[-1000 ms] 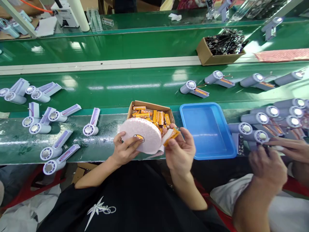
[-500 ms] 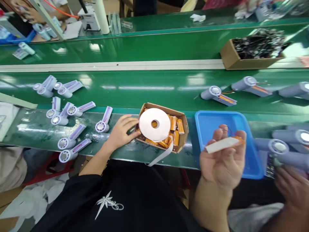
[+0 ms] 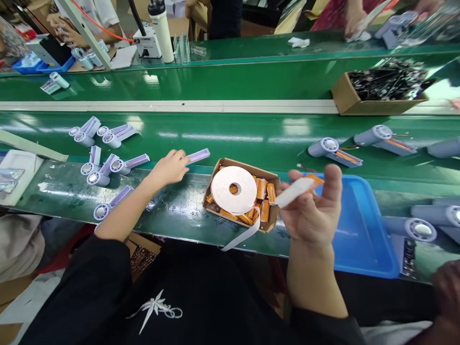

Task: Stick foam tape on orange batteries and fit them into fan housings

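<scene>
My left hand (image 3: 168, 167) is closed around the round end of a lilac-grey handheld fan housing (image 3: 199, 155); its open handle sticks out to the right, over the green bench. My right hand (image 3: 312, 220), palm up, holds an orange-wrapped battery (image 3: 315, 180) between thumb and fingers, with a white tape strip (image 3: 294, 191) along it. Between my hands, a roll of white tape (image 3: 224, 189) lies on a cardboard box (image 3: 268, 227) of orange batteries (image 3: 262, 187). The tape's loose end (image 3: 242, 236) hangs toward the bench's front edge.
Several fan housings (image 3: 98, 178) lie at left. At right are a blue tray (image 3: 362, 230), more fans with orange batteries (image 3: 328, 146) and a box of dark wired parts (image 3: 388, 81). A co-worker's hand (image 3: 447, 282) shows at the right edge; other people sit across the bench.
My left hand has left the tape roll's side, moved up-left and taken hold of a fan housing. My right hand has moved left with the battery, nearer the box. The view has shifted slightly.
</scene>
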A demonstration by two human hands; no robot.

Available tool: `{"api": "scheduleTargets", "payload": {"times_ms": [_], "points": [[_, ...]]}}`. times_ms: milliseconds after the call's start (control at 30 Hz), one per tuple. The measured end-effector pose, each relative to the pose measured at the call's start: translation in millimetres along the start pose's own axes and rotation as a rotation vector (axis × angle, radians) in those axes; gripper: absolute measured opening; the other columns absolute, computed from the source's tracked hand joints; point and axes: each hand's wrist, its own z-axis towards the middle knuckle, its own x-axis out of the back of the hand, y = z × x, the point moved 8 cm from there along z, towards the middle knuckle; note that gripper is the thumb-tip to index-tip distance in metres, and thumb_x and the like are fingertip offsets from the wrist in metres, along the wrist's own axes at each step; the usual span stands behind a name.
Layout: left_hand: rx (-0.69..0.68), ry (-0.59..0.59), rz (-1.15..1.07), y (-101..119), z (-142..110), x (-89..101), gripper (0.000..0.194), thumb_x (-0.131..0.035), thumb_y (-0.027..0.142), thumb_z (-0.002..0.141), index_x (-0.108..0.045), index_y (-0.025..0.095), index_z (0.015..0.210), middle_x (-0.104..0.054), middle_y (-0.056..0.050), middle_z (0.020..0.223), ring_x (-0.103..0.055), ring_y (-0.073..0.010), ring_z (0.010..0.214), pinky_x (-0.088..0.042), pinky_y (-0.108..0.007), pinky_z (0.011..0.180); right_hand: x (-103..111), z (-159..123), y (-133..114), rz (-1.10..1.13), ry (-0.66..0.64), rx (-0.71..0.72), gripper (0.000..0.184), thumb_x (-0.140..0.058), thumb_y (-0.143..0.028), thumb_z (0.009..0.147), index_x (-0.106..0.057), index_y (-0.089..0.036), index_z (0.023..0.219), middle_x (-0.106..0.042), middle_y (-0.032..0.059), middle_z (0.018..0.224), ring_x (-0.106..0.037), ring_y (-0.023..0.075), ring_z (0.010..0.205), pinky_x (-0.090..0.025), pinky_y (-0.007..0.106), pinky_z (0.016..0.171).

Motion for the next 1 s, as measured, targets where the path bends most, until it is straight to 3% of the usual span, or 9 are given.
{"api": "scheduleTargets", "payload": {"times_ms": [67,167,300,367,467,567,633,867,1000], "points": [[-0.15,-0.029,-0.057,8,54,-1.9,0.034,-0.06,0.019,0.091,-0.076,0.017,0.121,-0.062,-0.018,0.14,-0.05,-0.037,0.136,-0.051,-0.046,0.103,-24,19,-7,-0.058,-0.092,0.078,0.054,-0.099,-0.039,0.075,-0.076,-0.04,0.124,-0.084,-0.0026,0.111,-0.083,0.0192,0.088,-0.071,0.033,0.082],[-0.221,-0.068,-0.225,8,114,-10.0,0.025,-0.066,0.017,0.08,-0.08,0.019,0.1,-0.07,-0.014,0.129,-0.054,-0.0344,0.129,-0.049,-0.046,0.106,-54,32,-25,-0.141,-0.204,0.203,0.048,-0.099,-0.034,0.076,-0.076,-0.032,0.118,-0.084,0.0,0.109,-0.084,0.022,0.093,-0.072,0.033,0.082],[-0.265,-0.031,-0.377,0,137,-19.3,0.015,-0.069,0.033,0.082,-0.079,0.023,0.086,-0.077,-0.005,0.115,-0.06,-0.0272,0.119,-0.047,-0.039,0.109,-71,37,-38,-0.282,-0.257,0.402,0.046,-0.102,-0.028,0.071,-0.074,-0.027,0.108,-0.083,-0.0006,0.099,-0.084,0.0273,0.095,-0.074,0.041,0.082],[-0.261,0.003,-0.453,-4,135,-22.8,0.019,-0.067,0.036,0.086,-0.079,0.022,0.091,-0.078,-0.005,0.116,-0.062,-0.0257,0.119,-0.047,-0.038,0.11,-76,54,-17,-0.383,-0.286,0.39,0.044,-0.1,-0.031,0.073,-0.075,-0.026,0.108,-0.083,0.0011,0.101,-0.083,0.0285,0.097,-0.074,0.044,0.084],[-0.183,0.054,-0.526,-7,135,-27.6,0.026,-0.058,0.037,0.095,-0.077,0.02,0.102,-0.078,-0.007,0.115,-0.065,-0.0241,0.112,-0.05,-0.036,0.104,-93,98,51,-0.58,-0.419,0.218,0.037,-0.09,-0.034,0.083,-0.075,-0.025,0.116,-0.084,0.0037,0.107,-0.083,0.0261,0.099,-0.071,0.042,0.09],[-0.074,0.082,-0.542,-7,141,-32.9,0.03,-0.05,0.037,0.102,-0.075,0.021,0.105,-0.078,-0.008,0.105,-0.066,-0.0247,0.105,-0.051,-0.035,0.096,-118,128,127,-0.973,-0.668,0.094,0.035,-0.079,-0.029,0.092,-0.073,-0.024,0.126,-0.084,0.0049,0.107,-0.082,0.0241,0.099,-0.068,0.038,0.095],[-0.024,0.087,-0.548,-5,146,-35.9,0.029,-0.049,0.037,0.103,-0.074,0.022,0.106,-0.077,-0.007,0.104,-0.066,-0.0249,0.105,-0.051,-0.034,0.095,-127,134,162,-1.276,-0.832,0.087,0.036,-0.075,-0.028,0.095,-0.072,-0.024,0.131,-0.084,0.0054,0.108,-0.082,0.0239,0.1,-0.065,0.036,0.093],[0.074,0.073,-0.606,3,149,-42.0,0.028,-0.046,0.035,0.106,-0.072,0.023,0.111,-0.077,-0.007,0.111,-0.065,-0.0253,0.112,-0.051,-0.033,0.095,-118,124,194,-1.627,-1.088,0.043,0.036,-0.071,-0.034,0.101,-0.072,-0.026,0.136,-0.083,0.0104,0.115,-0.079,0.0301,0.106,-0.059,0.035,0.092],[0.096,0.068,-0.619,10,151,-40.8,0.028,-0.045,0.029,0.107,-0.071,0.021,0.112,-0.078,-0.008,0.111,-0.065,-0.0264,0.113,-0.051,-0.035,0.096,-128,119,207,-1.735,-1.217,-0.017,0.039,-0.068,-0.046,0.103,-0.072,-0.031,0.139,-0.081,0.0123,0.118,-0.078,0.0311,0.107,-0.058,0.038,0.092]]}}
